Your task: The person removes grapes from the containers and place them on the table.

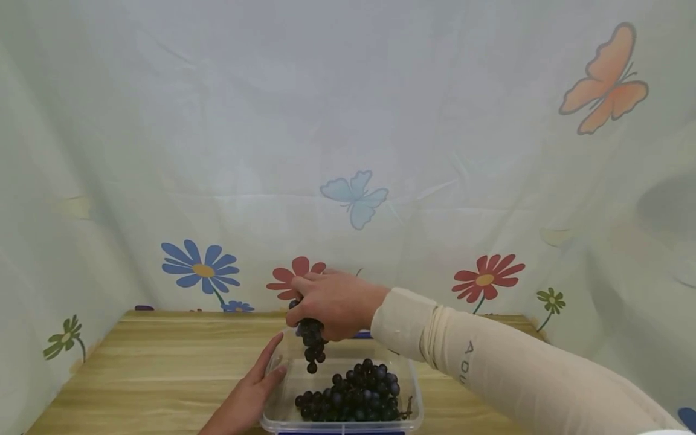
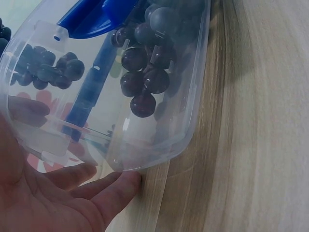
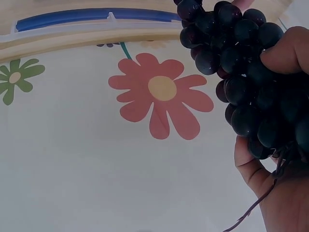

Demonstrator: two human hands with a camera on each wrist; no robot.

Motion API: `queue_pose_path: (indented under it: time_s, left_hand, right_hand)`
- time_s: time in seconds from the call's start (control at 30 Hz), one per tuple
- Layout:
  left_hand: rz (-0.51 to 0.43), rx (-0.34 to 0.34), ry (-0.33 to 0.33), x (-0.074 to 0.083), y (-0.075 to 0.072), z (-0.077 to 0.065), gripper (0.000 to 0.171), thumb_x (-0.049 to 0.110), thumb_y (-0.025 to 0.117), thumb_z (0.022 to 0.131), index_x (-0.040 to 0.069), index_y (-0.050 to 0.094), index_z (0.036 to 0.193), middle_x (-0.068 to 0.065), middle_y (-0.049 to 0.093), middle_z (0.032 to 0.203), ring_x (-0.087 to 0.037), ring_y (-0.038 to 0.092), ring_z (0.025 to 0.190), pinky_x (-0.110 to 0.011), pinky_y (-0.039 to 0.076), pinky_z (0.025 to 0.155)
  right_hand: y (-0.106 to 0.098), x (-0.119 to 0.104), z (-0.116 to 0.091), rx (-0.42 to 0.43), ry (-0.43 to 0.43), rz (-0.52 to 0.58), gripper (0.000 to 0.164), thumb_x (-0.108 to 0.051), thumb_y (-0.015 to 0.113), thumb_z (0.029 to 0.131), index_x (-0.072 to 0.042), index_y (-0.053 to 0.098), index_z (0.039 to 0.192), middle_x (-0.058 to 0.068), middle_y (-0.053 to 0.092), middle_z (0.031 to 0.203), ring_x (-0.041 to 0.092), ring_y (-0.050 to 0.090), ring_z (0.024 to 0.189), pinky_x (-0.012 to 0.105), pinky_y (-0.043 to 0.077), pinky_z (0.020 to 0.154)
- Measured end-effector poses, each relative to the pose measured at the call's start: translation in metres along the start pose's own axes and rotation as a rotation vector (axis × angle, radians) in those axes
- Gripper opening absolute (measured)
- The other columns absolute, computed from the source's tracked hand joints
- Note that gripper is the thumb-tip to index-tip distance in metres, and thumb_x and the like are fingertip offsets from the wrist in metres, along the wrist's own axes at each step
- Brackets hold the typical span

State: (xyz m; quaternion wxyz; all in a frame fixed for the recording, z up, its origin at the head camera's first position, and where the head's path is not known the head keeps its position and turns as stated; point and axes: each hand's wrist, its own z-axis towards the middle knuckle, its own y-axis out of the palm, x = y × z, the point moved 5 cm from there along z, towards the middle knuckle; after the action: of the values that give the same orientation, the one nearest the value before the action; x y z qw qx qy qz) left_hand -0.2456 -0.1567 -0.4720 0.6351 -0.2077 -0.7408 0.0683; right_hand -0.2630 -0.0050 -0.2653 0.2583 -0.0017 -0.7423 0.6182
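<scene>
In the head view my right hand (image 1: 339, 302) grips a bunch of dark grapes (image 1: 312, 341) above the far left part of a clear plastic box (image 1: 418, 393). The right wrist view has the bunch (image 3: 246, 101) close up, thumb pressed on the berries and a thin stem (image 3: 253, 208) trailing out. My left hand (image 1: 251, 386) holds the box's left side, its thumb over the rim and its fingers along the outside. Seen through the wall, more grapes (image 2: 145, 82) lie in the box, heaped toward its near right in the head view.
Blue clips (image 2: 99, 19) are on the sides of the box. It stands on a wood-grain table (image 1: 179, 356). Behind and beside the table hangs a pale curtain (image 1: 261, 151) printed with flowers and butterflies. A bare stem (image 1: 406, 408) shows at the box's right end.
</scene>
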Motion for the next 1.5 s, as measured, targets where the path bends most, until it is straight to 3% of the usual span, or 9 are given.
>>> queue_pose_path:
  time_s: [0.03, 0.13, 0.37, 0.73, 0.93, 1.5]
  left_hand:
    - [-0.037, 0.011, -0.002, 0.002, 0.0, -0.002, 0.071, 0.044, 0.051, 0.108, 0.033, 0.015, 0.168, -0.029, 0.014, 0.172, -0.055, 0.022, 0.155, -0.075, 0.035, 0.114]
    - [-0.025, 0.019, -0.016, 0.005, 0.001, -0.003, 0.069, 0.041, 0.05, 0.11, 0.032, 0.014, 0.168, -0.028, 0.014, 0.173, -0.055, 0.021, 0.156, -0.075, 0.033, 0.115]
    - [-0.02, 0.024, -0.065, 0.002, 0.003, -0.004, 0.076, 0.055, 0.052, 0.105, 0.034, 0.014, 0.168, -0.026, 0.015, 0.173, -0.056, 0.018, 0.156, -0.078, 0.026, 0.118]
    - [-0.012, 0.023, -0.057, 0.001, 0.002, -0.003, 0.073, 0.051, 0.051, 0.107, 0.036, 0.015, 0.167, -0.025, 0.015, 0.173, -0.056, 0.019, 0.157, -0.078, 0.027, 0.117]
    - [-0.014, 0.027, -0.039, 0.003, 0.001, -0.004, 0.07, 0.045, 0.051, 0.108, 0.036, 0.015, 0.167, -0.026, 0.013, 0.173, -0.056, 0.017, 0.157, -0.078, 0.027, 0.117]
    - [-0.005, 0.03, -0.017, 0.005, 0.001, -0.005, 0.068, 0.038, 0.049, 0.11, 0.031, 0.015, 0.168, -0.027, 0.016, 0.172, -0.055, 0.021, 0.156, -0.076, 0.03, 0.117]
  right_hand:
    - [-0.001, 0.0, 0.0, -0.002, 0.003, -0.002, 0.036, -0.035, 0.081, 0.091, -0.045, 0.071, 0.124, -0.003, 0.061, 0.127, 0.014, 0.061, 0.111, 0.035, 0.058, 0.098]
    - [-0.003, 0.0, 0.0, -0.006, 0.007, -0.005, 0.035, -0.035, 0.08, 0.092, -0.045, 0.07, 0.124, -0.003, 0.06, 0.13, 0.015, 0.061, 0.114, 0.038, 0.057, 0.102]
    - [-0.003, -0.001, -0.001, -0.014, 0.003, -0.005, 0.036, -0.033, 0.08, 0.092, -0.045, 0.07, 0.124, -0.003, 0.059, 0.133, 0.015, 0.061, 0.116, 0.04, 0.056, 0.106]
    - [-0.007, -0.001, -0.002, 0.005, -0.009, -0.029, 0.022, -0.037, 0.073, 0.097, -0.043, 0.071, 0.118, -0.002, 0.06, 0.123, 0.014, 0.06, 0.107, 0.036, 0.055, 0.103]
    - [-0.01, -0.001, -0.002, -0.002, -0.006, -0.012, 0.025, -0.034, 0.075, 0.096, -0.043, 0.071, 0.119, -0.002, 0.06, 0.127, 0.015, 0.06, 0.112, 0.039, 0.055, 0.105]
    - [-0.017, 0.0, -0.003, 0.029, -0.011, -0.035, 0.024, -0.036, 0.075, 0.096, -0.042, 0.072, 0.119, -0.003, 0.062, 0.117, 0.014, 0.061, 0.108, 0.037, 0.056, 0.103]
